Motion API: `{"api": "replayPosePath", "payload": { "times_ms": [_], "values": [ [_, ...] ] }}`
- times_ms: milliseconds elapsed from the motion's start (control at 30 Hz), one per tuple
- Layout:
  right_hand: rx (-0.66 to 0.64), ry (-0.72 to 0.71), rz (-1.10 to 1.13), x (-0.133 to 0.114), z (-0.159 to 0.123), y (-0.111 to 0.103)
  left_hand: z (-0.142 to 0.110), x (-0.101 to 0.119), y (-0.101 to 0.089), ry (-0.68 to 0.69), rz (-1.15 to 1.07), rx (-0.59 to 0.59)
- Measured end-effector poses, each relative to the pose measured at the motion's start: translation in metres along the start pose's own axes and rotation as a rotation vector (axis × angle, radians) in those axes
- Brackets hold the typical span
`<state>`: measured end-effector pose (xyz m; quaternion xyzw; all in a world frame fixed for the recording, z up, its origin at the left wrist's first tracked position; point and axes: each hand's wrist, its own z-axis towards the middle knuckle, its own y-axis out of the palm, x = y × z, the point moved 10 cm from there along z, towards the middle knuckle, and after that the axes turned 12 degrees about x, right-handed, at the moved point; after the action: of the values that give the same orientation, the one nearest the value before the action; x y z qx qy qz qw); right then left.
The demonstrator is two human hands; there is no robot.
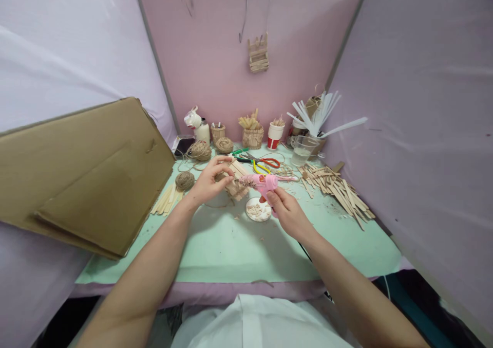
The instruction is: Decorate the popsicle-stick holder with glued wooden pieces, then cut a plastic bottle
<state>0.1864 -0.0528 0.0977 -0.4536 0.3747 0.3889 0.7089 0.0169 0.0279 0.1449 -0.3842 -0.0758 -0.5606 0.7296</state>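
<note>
One pale wooden-stick assembly (239, 169), seemingly part-built.
Beside pink plastic glue gun (265, 182): right hand (288, 212) gripping gun; left hand (211, 180), hold unclear.

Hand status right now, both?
Left hand: fingers curled beside the wooden-stick piece; whether it grips anything can't be told.
Right hand: closed, holding the pink glue gun.

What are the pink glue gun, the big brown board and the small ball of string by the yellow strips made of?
Pink glue gun: probably hard plastic, smooth with a slight shine; its colour is even and its shape rounded.
Brown board: likely cardboard, matte, with a crease and a rough edge.
Ball of string: maybe jute, dull; its tan strands look coarse.
</note>
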Motion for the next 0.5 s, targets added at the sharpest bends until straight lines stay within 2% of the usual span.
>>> {"api": "replayPosePath", "payload": {
  "times_ms": [200, 300, 400, 500],
  "values": [
    [0.048, -0.260, -0.219, -0.027, -0.007, 0.000, 0.001, 0.002, 0.000, -0.005, -0.002, 0.001],
    [0.124, -0.361, -0.272, -0.037, -0.012, -0.008, 0.000, 0.002, 0.000, -0.006, -0.011, -0.001],
    [0.196, -0.380, -0.321, -0.034, -0.020, -0.026, -0.001, 0.001, 0.000, 0.001, -0.023, 0.003],
    [0.173, -0.362, -0.468, -0.016, -0.030, -0.048, -0.001, 0.002, 0.000, 0.008, -0.030, 0.002]
  ]
}}
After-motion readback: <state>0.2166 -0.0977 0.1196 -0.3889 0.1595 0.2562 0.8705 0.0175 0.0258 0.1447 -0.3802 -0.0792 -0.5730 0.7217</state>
